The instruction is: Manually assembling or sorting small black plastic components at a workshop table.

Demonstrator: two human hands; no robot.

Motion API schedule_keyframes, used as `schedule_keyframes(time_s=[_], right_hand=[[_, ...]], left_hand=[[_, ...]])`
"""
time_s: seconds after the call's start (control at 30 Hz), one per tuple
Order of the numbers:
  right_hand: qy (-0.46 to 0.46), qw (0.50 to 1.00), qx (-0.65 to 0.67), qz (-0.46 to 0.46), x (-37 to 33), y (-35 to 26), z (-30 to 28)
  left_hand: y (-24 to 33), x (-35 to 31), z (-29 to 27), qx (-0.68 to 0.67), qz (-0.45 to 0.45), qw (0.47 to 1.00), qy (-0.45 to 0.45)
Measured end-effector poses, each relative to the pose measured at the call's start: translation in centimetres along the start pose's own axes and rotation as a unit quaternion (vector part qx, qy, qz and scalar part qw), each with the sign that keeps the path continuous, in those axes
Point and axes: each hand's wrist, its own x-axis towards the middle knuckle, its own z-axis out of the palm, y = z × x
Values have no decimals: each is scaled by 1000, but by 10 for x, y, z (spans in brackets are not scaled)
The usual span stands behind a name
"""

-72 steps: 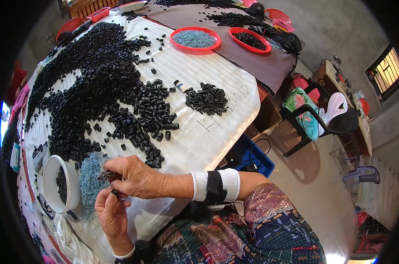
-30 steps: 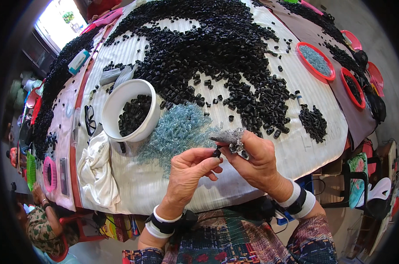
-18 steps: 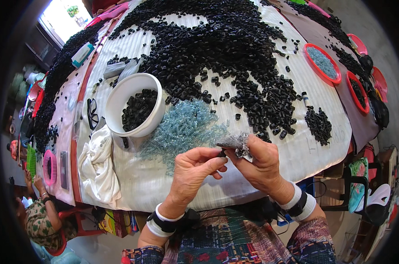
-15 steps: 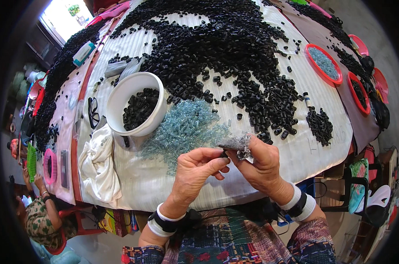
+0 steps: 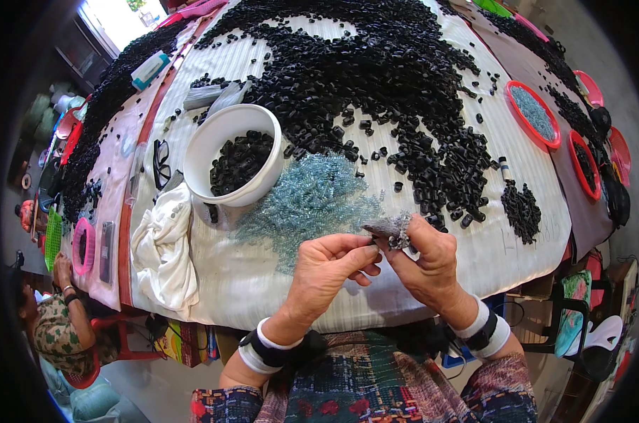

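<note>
My left hand (image 5: 330, 271) is closed in a pinch on a small black piece (image 5: 372, 242), most of it hidden by the fingers. Right beside it, my right hand (image 5: 432, 266) grips a grey, cone-shaped bundle of thin pieces (image 5: 391, 227), its narrow end towards my left fingertips. Just beyond both hands spreads a heap of small pale-blue, clear coiled-looking pieces (image 5: 309, 194). To its left stands a white bowl (image 5: 266, 166), partly filled with black cylindrical parts (image 5: 240, 161).
A large mass of black parts (image 5: 361, 77) covers the far table. A white cloth (image 5: 166, 254) and eyeglasses (image 5: 161, 163) lie left. A smaller black pile (image 5: 521, 211) and a red-rimmed tray of blue pieces (image 5: 555, 134) are right. Another person (image 5: 69, 328) sits far left.
The whole view has shifted slightly, moving the table contents to the right in the picture. Both hands stay close together with the grey bundle still in the right hand.
</note>
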Motion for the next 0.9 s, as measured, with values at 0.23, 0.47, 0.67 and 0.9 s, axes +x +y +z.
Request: schedule_keyframes(time_s=[0.23,0.47,0.67,0.9], right_hand=[[-4,1000,12,-5,0,-3,5],[-60,998,21,31,8,-13,-4],[-79,994,-31,-75,4,-8,5],[-75,983,-114,-125,-3,-7,10]], left_hand=[[-5,2,1,-17,-4,1000,19],[-5,4,-5,-60,1,998,10],[0,1,-5,-47,9,999,20],[-4,0,-9,-34,5,999,6]])
